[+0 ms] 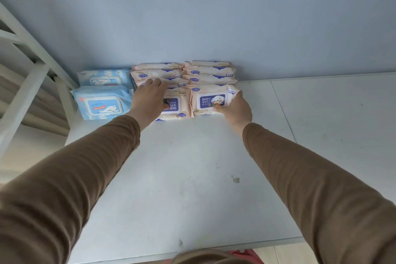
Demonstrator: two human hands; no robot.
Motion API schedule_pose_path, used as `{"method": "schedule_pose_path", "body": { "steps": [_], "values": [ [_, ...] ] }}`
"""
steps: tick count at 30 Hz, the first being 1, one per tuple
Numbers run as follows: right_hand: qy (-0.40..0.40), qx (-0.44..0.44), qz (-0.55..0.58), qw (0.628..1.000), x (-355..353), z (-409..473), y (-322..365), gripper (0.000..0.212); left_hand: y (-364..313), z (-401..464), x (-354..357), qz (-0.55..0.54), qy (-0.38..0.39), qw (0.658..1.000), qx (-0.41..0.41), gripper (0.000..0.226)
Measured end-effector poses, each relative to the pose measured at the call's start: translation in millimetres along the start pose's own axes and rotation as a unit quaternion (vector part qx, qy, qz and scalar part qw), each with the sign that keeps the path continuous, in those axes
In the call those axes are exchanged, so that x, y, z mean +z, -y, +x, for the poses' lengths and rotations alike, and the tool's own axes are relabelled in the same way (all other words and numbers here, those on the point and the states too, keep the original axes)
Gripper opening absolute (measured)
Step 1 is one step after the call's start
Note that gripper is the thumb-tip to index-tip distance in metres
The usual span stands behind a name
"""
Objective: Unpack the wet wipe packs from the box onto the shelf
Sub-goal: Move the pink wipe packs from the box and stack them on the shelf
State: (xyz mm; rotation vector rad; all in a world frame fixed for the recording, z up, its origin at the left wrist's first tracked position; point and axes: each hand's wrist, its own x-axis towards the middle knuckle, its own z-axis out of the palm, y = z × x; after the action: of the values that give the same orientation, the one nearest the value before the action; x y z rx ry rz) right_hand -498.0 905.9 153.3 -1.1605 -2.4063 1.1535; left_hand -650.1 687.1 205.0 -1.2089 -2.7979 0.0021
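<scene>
Two rows of pink baby wipe packs stand against the blue wall on the white shelf (182, 178). The front pack of the left row (174, 105) lies under my left hand (149, 97), which rests flat on it with fingers reaching over the packs behind. My right hand (234, 108) grips the near right corner of the front pack of the right row (211, 99), label facing me. Behind them lean several more pink packs (210, 70). Two blue wipe packs (102, 102) sit to the left. The box is out of view.
A white metal frame (32, 66) rises at the far left. A second white panel (332, 113) adjoins the shelf on the right. The shelf's front edge (192, 248) is near me, with a reddish item (246, 256) below it.
</scene>
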Motion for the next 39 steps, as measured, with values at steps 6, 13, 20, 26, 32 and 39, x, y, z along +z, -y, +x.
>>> {"method": "schedule_pose_path", "body": {
  "steps": [6, 13, 20, 26, 32, 39],
  "values": [
    [-0.001, 0.001, -0.039, 0.999, -14, -14, -18, 0.066, -24, -25, 2, 0.026, -0.040, 0.999, -0.020, 0.075],
    [0.058, -0.115, -0.104, 0.986, -76, -49, -60, 0.039, -107, -54, -8, -0.017, -0.053, 0.998, -0.026, 0.066],
    [0.117, -0.233, -0.144, 0.955, -192, -98, -146, 0.029, -254, -103, -16, -0.116, 0.005, 0.992, -0.056, 0.053],
    [0.113, -0.244, -0.158, 0.950, -283, -141, -218, 0.029, -375, -144, -30, -0.146, 0.018, 0.989, -0.030, 0.048],
    [0.080, -0.229, -0.171, 0.955, -364, -194, -292, 0.031, -470, -182, -42, -0.156, 0.024, 0.987, 0.030, 0.047],
    [0.046, -0.156, -0.155, 0.974, -442, -270, -407, 0.024, -593, -249, -30, -0.224, 0.013, 0.970, 0.094, 0.042]
  ]
}}
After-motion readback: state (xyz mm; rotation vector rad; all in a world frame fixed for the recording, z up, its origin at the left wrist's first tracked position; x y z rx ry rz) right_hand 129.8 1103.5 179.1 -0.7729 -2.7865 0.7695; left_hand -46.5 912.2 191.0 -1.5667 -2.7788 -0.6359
